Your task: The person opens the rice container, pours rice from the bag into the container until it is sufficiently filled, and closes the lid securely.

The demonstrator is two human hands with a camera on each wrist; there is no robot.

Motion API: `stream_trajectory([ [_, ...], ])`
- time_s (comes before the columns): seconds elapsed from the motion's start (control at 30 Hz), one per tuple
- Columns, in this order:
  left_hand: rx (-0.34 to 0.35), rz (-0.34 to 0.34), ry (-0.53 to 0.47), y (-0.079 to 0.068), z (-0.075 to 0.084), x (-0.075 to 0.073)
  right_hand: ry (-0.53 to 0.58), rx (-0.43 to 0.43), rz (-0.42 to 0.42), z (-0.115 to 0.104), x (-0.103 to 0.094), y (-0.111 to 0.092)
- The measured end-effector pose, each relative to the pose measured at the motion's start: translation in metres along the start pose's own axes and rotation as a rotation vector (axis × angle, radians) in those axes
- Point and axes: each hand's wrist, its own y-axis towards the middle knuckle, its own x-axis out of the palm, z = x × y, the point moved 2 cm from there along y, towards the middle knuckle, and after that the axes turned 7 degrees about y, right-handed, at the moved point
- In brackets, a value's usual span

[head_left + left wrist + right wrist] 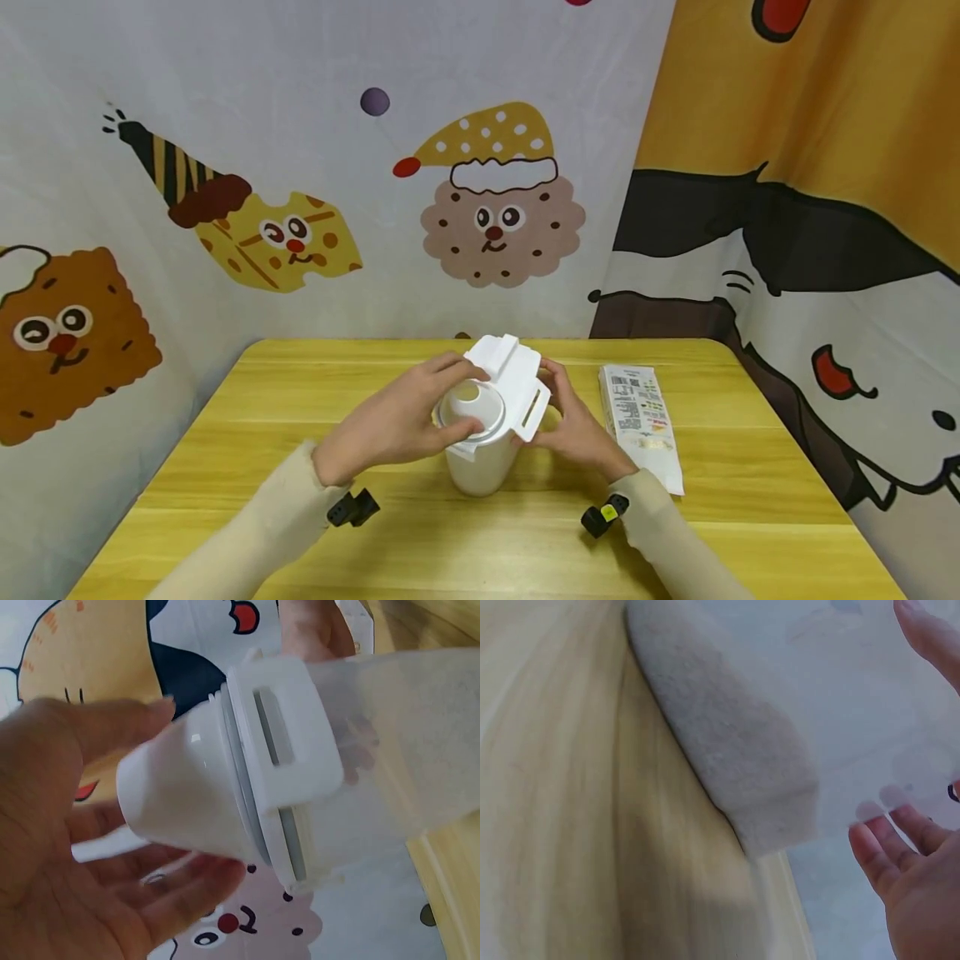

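A translucent white storage container (483, 471) stands tilted over the table between both hands. On top sits a white lid (517, 375) with a slotted side latch (281, 731). A tapered white cap (180, 776) rises from the lid. My left hand (397, 412) holds this cap, thumb on one side and fingers on the other. My right hand (573, 421) grips the container wall from the right, and its fingertips (874, 825) show against the translucent side. Inside, a pale grainy filling (742, 727) lies along the bottom and lower wall.
A white printed packet (642, 425) lies flat on the wooden table (360, 533), right of the right hand. Behind the table hangs a cloth (300, 50) with cartoon figures. Each wrist wears a small black camera, the left camera (352, 508) and the right camera (603, 517).
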Motion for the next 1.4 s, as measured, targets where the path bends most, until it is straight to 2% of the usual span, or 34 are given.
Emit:
stream_trajectory([
  [0.23, -0.128, 0.083, 0.026, -0.004, 0.011, 0.001, 0.074, -0.019, -0.047, 0.004, -0.010, 0.004],
  [0.43, -0.158, 0.091, 0.020, -0.005, 0.014, 0.003, 0.110, -0.017, -0.067, 0.006, -0.014, 0.007],
  [0.7, -0.131, 0.101, -0.048, -0.006, 0.006, 0.003, 0.102, -0.039, -0.017, 0.007, -0.013, 0.005],
  [0.93, -0.110, 0.061, -0.205, -0.008, -0.013, 0.000, 0.061, -0.035, 0.097, 0.006, -0.006, -0.002],
  [1.13, -0.045, 0.033, -0.323, -0.008, -0.027, 0.000, 0.011, -0.041, 0.176, 0.004, 0.001, -0.010],
  [1.27, -0.030, 0.027, -0.347, -0.007, -0.031, -0.001, -0.009, -0.028, 0.178, 0.003, 0.002, -0.013],
  [1.4, -0.050, 0.032, -0.312, -0.008, -0.028, -0.003, -0.007, -0.004, 0.136, 0.003, -0.003, -0.012],
])
